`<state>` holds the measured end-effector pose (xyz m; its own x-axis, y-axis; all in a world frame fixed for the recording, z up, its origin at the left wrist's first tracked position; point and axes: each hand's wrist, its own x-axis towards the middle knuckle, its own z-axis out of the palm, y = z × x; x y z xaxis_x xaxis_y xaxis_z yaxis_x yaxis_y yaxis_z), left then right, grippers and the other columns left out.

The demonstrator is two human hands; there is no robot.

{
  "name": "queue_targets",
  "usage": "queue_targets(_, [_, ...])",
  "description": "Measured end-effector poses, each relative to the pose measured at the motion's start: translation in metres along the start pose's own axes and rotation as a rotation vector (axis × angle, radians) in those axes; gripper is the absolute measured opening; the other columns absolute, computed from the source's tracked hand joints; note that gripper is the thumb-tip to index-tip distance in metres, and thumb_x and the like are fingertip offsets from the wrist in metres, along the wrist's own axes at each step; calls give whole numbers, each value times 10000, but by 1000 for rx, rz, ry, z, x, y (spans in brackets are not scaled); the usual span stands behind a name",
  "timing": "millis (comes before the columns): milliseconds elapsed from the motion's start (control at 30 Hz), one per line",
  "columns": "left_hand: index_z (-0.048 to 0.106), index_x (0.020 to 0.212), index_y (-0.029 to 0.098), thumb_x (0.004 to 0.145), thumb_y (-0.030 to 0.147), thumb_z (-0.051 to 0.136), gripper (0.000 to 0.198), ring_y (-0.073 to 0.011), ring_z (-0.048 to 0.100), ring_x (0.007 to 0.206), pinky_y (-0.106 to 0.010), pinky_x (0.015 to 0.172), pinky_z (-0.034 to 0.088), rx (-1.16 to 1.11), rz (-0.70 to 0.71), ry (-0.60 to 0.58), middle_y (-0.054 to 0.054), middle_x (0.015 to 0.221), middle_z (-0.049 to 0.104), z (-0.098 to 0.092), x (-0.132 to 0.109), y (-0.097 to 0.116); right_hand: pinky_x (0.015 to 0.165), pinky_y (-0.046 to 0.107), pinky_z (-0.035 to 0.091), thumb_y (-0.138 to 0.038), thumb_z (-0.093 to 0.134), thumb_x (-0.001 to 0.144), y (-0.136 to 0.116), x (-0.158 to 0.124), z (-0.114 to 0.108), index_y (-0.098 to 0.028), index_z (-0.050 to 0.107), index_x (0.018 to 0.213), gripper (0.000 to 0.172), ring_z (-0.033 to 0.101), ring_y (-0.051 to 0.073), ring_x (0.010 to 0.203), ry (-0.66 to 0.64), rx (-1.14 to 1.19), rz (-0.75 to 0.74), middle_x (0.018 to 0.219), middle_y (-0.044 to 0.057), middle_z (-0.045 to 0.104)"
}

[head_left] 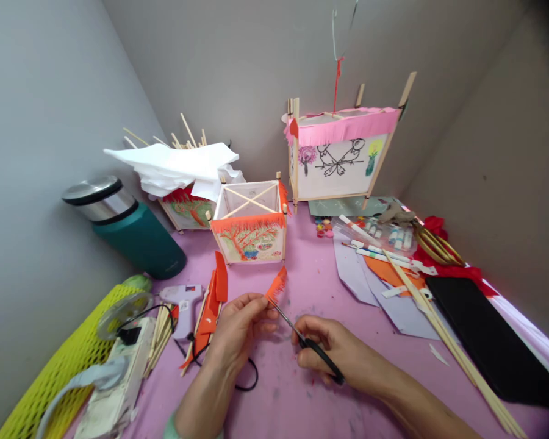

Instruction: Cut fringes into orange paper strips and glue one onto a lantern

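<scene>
My left hand (244, 323) pinches one end of an orange paper strip (277, 285), whose upper edge is cut into a fringe. In my right hand (322, 347) is a pair of scissors (318, 353) with black handles. Their blades point up and left and meet the strip close to my left fingertips. Just beyond stands a small lantern (249, 238) with a stick frame, a drawn picture on its front and orange fringe along its top edge. More orange paper pieces (208, 311) lie left of my left hand.
A lilac glue gun (185, 308), a power strip (116, 378) and a teal bottle (135, 235) are at left. Behind stands a larger lantern (343, 158) with pink fringe, hung from a wire. At right lie wooden sticks (457, 347), a black tablet-like slab (489, 341) and markers (379, 253).
</scene>
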<state>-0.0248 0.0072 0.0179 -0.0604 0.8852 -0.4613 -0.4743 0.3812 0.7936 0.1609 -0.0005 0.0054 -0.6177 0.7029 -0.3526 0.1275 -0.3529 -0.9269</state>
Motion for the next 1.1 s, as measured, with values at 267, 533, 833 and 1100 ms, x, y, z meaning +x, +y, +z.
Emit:
queue_targets(267, [641,670,98,615,199,753,161,-117,619,501,-198,466,536,16,7,-9,-44,591,681,-2,1,-1,382,147,321,-274,665,748,3,1,0,-183,546,874,196,405,46,447,4,-11,-12,648,-64,522])
queue_targets(533, [643,666,91,624,191,740,146,-117,622,499,-199,474,539,25,1,-7,-48,587,684,-2,1,-1,420,163,297,-261,664,749,1,0,0,-183,541,860,183,388,56,479,13,-60,-39,615,-74,475])
queue_targets(833, [638,659,97,621,183,733,134,-124,630,493,-193,462,531,50,-15,18,-55,582,685,-3,1,0,514,194,304,-272,688,730,3,1,-1,-176,542,848,211,388,82,582,25,-97,-79,646,-70,450])
queue_targets(1100, [646,647,97,591,200,769,170,-125,629,501,-199,461,540,42,0,22,-51,577,679,-1,2,0,515,205,290,-277,692,724,2,-1,0,-185,531,838,218,368,85,575,42,-142,-72,639,-76,438])
